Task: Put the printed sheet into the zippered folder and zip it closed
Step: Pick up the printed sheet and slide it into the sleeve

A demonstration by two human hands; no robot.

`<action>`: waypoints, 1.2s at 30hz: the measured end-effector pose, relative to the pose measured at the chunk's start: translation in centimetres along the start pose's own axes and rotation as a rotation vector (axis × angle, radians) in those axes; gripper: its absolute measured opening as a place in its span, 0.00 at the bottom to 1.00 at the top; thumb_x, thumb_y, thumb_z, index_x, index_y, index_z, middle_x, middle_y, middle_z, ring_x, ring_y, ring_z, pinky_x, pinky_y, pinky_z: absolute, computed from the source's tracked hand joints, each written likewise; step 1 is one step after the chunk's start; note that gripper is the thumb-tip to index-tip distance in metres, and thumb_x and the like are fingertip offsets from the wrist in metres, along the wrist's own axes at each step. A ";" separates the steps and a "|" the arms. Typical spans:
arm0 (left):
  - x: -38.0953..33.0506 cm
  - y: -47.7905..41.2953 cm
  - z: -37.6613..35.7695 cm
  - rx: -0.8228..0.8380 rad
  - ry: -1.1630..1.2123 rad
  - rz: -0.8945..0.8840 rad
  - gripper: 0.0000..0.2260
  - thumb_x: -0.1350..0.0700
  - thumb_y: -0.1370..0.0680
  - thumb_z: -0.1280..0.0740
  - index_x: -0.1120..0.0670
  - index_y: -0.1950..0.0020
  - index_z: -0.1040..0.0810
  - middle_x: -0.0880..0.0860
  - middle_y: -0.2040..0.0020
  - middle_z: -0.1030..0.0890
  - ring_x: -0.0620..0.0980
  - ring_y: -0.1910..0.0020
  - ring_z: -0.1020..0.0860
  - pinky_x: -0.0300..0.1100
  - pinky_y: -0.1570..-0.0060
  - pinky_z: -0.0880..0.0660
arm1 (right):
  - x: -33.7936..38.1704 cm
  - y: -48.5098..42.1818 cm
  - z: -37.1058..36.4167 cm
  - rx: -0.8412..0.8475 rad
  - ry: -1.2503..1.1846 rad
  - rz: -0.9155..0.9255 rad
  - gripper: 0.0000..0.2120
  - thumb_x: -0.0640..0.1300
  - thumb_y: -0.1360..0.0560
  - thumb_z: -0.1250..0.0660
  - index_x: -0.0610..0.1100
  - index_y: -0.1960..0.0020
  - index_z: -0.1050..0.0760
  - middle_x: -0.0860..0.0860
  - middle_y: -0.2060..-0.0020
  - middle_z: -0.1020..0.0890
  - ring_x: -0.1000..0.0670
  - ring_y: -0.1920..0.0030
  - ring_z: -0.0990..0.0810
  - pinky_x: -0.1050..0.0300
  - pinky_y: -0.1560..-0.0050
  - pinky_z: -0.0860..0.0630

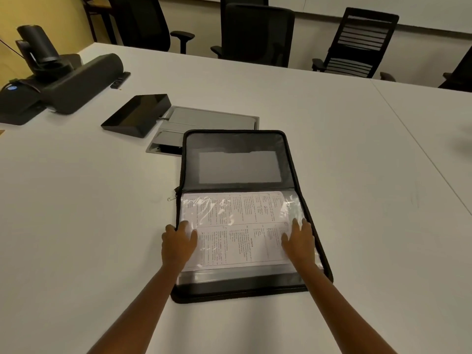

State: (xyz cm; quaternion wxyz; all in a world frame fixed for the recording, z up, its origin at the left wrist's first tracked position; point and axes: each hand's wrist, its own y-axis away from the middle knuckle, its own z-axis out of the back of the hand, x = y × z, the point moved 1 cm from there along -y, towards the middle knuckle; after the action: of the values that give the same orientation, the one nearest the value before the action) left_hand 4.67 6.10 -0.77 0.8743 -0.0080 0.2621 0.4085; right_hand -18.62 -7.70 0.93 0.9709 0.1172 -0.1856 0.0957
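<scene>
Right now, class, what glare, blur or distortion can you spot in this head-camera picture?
Head view: glare streaks on the clear sleeve over the sheet; the sheet's print is too soft to read; wide-angle bending curves the table edges; a blurred smudge at the far right edge; dim, warm light overall, and the chairs are dark.

White table [332, 139] in front of you, seam running down its right side. Black zippered folder [237, 139] lies open flat near your edge. Just behind it, grey cable hatch [217, 121] set into tabletop, folder's far edge overlapping it. Black tablet console [136, 114] left of hatch. Far left: dark speaker bar [81, 83] with camera [38, 44] on top, small remote [120, 79] beside it.
</scene>
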 end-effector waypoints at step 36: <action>-2.8 -4.4 0.9 0.139 -0.997 -0.606 0.23 0.52 0.19 0.44 0.57 0.27 0.43 0.58 0.24 0.43 0.58 0.23 0.54 0.55 0.26 0.58 | 8.3 4.4 -5.6 0.393 0.266 0.201 0.45 0.60 0.28 0.37 0.47 0.26 0.63 0.43 0.25 0.63 0.40 0.26 0.64 0.33 0.29 0.55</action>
State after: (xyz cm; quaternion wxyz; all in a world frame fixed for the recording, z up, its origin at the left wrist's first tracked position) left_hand 6.79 1.35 0.45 0.9682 0.1680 -0.1687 0.0768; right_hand -10.15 -0.85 -0.13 0.9309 0.2712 -0.0446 0.2405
